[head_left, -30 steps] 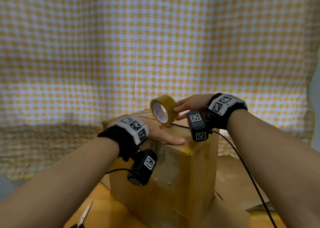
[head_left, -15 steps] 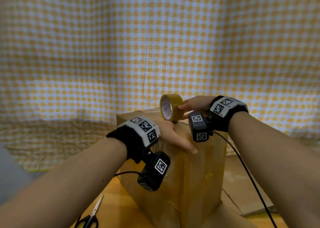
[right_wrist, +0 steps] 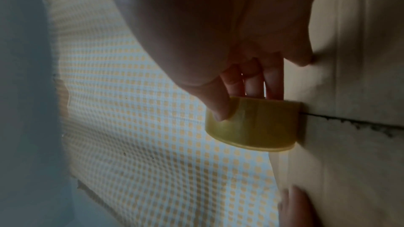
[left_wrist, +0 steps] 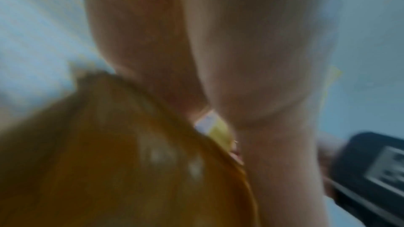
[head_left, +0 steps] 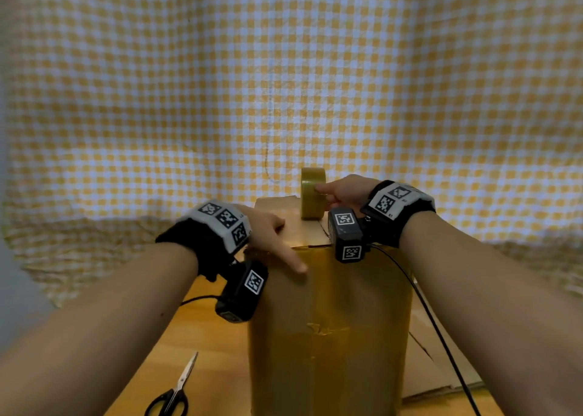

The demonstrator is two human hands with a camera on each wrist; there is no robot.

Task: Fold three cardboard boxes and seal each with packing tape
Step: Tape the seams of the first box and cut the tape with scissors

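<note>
Where the wooden bench (head_left: 202, 336) lies nearest: black-handled steel scissors (head_left: 172, 393), untouched. Tall brown cardboard box (head_left: 328, 336), upright mid-bench. Left hand (head_left: 271, 235): fingers flat, pressing its top near edge. Right hand (head_left: 344, 191): gripping the yellow packing-tape roll (head_left: 312, 193), standing on the flap seam. Advice: hold flaps shut; draw tape straight along seam.

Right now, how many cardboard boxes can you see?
1 folded box stands upright in front, the left hand on its top edge. Flat cardboard lies to its right; whether that is another box, unfolded, I cannot tell. Others may be hidden.
</note>
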